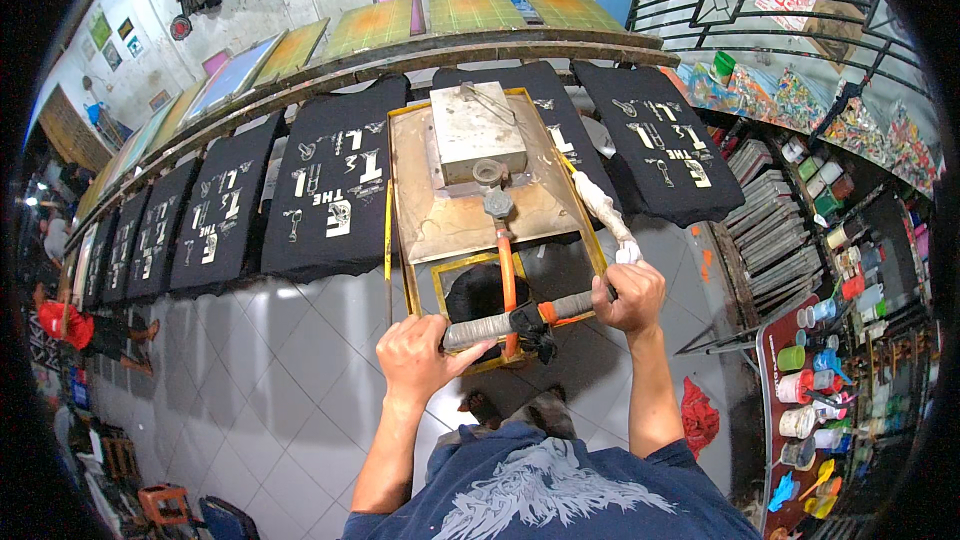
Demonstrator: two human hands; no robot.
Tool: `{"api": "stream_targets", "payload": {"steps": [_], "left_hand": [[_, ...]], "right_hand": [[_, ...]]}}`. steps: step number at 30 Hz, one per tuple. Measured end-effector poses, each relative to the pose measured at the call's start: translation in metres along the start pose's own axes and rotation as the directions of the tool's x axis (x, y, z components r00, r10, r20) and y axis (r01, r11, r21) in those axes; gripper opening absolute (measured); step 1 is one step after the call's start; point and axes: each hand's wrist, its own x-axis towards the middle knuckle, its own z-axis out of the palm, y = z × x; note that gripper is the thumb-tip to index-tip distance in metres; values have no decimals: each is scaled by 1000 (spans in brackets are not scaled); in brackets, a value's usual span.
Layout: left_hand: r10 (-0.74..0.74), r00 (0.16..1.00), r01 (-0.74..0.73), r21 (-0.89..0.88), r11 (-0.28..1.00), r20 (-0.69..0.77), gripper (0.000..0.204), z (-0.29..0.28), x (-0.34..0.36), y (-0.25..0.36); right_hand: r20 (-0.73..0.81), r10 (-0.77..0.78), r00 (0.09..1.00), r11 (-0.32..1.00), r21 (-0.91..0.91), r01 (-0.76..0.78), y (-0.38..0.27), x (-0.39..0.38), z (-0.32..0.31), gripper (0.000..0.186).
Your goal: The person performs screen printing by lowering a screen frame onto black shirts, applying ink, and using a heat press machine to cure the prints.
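Note:
Both my hands are closed on a grey tape-wrapped handle point(482, 331): my left hand point(412, 352) at its left end, my right hand point(632, 298) at its right. The handle belongs to a yellow metal frame point(409, 285). Ahead of it, a broad stained metal panel point(455, 225) carries a pale box point(478, 130) on top. An orange hose point(508, 285) runs from a grey regulator-like fitting point(497, 204) down past the handle. Black cloth and an orange tie are knotted at the handle's middle. White cloth point(598, 202) wraps part of the right rail.
Black printed T-shirts point(330, 180) lie on a long row of boards, partly hidden by the panel. Printing screens point(375, 28) lean behind them. Stacked frames point(770, 215) and a table of paint pots point(797, 423) stand right. A red cloth point(699, 414) lies on the tiled floor point(280, 390).

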Motion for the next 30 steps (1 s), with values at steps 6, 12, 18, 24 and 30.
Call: {"api": "stream_targets", "payload": {"steps": [6, 12, 18, 24, 30], "left_hand": [[-8, 1000, 8, 4, 1000, -8, 57, -2, 2, 8], [1, 999, -2, -12, 1000, -34, 60, 8, 3, 11], [-2, 1000, 2, -1, 1000, 1, 57, 1, 5, 13], [4, 1000, -4, -12, 1000, -14, 55, 4, 6, 13], [-1, 1000, 1, -10, 1000, -11, 56, 5, 4, 12]], "right_hand": [[-8, -18, 1000, 1000, -7, 18, 5, 1, -1, 38], [15, -13, 1000, 1000, -19, 13, 11, 1, -4, 37], [17, -15, 1000, 1000, -9, 15, 11, 2, -3, 36], [11, -20, 1000, 1000, -3, 20, 14, 1, -4, 34], [3, -29, 1000, 1000, -2, 29, 15, 1, -1, 33]]}}
